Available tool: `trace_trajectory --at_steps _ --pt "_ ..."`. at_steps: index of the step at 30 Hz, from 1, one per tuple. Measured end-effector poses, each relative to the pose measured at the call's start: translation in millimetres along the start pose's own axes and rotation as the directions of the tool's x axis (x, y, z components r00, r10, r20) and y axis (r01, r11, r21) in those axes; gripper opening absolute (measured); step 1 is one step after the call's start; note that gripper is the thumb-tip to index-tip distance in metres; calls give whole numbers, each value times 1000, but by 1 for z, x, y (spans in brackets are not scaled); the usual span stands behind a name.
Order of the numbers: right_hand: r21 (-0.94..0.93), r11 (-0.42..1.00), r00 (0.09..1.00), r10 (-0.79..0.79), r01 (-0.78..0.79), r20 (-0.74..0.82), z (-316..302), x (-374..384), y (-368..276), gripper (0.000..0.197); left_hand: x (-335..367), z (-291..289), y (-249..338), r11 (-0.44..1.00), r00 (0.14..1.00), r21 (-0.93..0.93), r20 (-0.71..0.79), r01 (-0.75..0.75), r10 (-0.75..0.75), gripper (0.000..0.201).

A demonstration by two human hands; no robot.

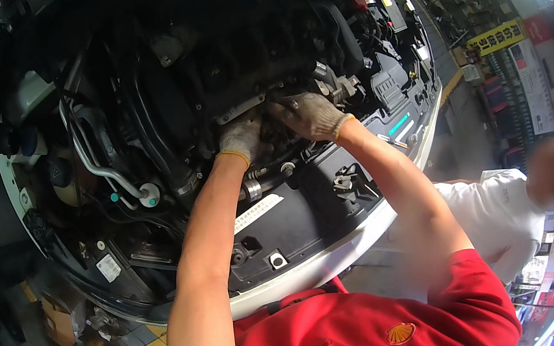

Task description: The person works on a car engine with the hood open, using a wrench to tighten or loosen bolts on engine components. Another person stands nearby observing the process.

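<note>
Both my hands wear off-white knit work gloves with yellow cuffs and reach into a car's engine bay. My left hand (243, 139) is sunk in the gap in front of the engine, just below a metal strip (241, 109); its fingers are hidden. Beside it, my right hand (313, 115) bends its darkened fingers down into the same gap, closed around something I cannot make out. Right of that hand sits a metal fitting with a connector (337, 84). The dark engine (224, 65) lies just beyond both hands.
A black front panel (303, 201) and the white bumper edge (260, 296) lie under my forearms. Metal pipes (86, 149) and a capped reservoir (63, 179) stand left. A battery-side black box (389, 83) is right. A person in white (494, 215) stands at the right.
</note>
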State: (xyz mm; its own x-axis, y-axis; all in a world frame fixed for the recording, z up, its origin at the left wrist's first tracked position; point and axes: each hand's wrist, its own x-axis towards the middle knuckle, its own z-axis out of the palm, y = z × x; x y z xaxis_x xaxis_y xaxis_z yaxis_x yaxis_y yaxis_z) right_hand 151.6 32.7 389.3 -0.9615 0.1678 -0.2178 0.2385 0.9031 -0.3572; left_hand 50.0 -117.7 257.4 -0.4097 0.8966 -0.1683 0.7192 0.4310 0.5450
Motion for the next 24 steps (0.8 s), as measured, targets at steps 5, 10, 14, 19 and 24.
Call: trace_trajectory --at_steps 5,10,14,19,24 --pt "-87 989 981 133 -122 144 0 41 -14 65 -42 -26 19 991 991 -26 -27 130 -131 70" --pt "49 997 986 72 -66 -152 26 -12 0 53 -155 -49 51 977 960 -184 -234 111 -153 53" --pt "-93 977 973 -201 191 -111 60 -70 11 37 -213 -44 58 998 934 -41 -354 42 -54 52" --pt "95 971 963 -199 219 -182 40 -82 4 33 -220 -28 61 997 839 73 -544 37 8 50" --pt "254 961 958 -31 107 -285 30 -53 29 49 -217 -17 62 998 831 -3 -553 62 -54 46"
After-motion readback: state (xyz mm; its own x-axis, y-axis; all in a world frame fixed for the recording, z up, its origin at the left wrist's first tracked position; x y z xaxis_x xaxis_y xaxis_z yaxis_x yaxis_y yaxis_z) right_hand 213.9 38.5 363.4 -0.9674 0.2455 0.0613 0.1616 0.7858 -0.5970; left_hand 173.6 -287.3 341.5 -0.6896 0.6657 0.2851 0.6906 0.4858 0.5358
